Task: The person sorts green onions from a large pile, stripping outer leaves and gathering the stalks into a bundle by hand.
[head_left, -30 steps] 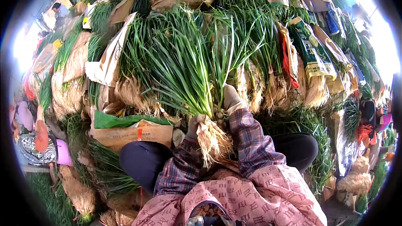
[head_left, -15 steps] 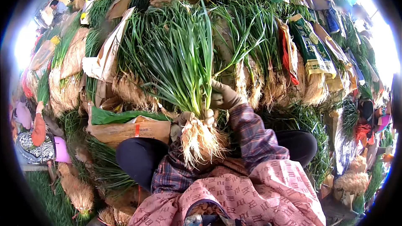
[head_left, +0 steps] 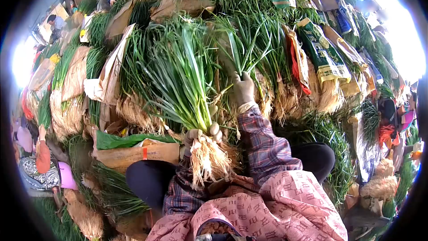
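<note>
My left hand [head_left: 203, 137], in a dull-coloured glove, is closed around a bunch of rooted green stalks [head_left: 191, 85]. Its long flat leaves fan upward, and a pale tangle of roots [head_left: 209, 163] hangs below the grip over my lap. Most of that palm is hidden behind the bunch. My right hand [head_left: 244, 88], gloved too, reaches forward to the right of the bunch. Its fingertips close around the bases of a few green stalks [head_left: 240, 58], whose leaves spread up over the pile; the exact grip is partly hidden.
Rows of rooted green bundles lie ahead, some wrapped in brown paper [head_left: 116, 64] or a green printed sack [head_left: 323, 51]. A brown paper sheet [head_left: 147, 154] with a green lining lies by my left knee [head_left: 149, 180]. Other people sit at the left edge and far back.
My right hand has moved up and forward, away from the bunch, to the stalks on the pile. The left hand keeps the bunch, now tilted slightly left and a little lower.
</note>
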Motion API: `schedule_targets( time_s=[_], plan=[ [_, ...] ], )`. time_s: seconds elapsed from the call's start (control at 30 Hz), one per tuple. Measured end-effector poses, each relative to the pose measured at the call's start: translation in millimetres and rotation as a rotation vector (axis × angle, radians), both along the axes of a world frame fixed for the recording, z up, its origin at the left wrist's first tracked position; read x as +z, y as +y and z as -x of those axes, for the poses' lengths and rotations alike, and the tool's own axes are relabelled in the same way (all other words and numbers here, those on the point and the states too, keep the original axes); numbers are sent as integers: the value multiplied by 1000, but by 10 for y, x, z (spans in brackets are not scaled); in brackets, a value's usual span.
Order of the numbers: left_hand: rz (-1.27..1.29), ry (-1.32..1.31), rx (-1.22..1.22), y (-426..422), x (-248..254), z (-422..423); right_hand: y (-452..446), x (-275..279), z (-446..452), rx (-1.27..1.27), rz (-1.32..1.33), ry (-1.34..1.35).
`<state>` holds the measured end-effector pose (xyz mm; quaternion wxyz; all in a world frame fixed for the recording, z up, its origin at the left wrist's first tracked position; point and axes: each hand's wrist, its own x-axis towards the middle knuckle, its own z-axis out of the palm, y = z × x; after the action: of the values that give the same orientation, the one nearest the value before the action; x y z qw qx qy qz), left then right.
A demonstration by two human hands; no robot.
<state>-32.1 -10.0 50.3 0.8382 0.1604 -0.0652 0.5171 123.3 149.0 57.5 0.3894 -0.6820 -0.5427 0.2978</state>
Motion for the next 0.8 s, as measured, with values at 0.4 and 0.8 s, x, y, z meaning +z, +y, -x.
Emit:
schedule_targets(
  time_s=[0.4,0.8],
  plan=[
    [49,113,132,445,-242,-148,136,-332,-638,399,58,177],
    [130,494,203,331,-477,-232,-215,-467,-293,444,143,705]
  ],
)
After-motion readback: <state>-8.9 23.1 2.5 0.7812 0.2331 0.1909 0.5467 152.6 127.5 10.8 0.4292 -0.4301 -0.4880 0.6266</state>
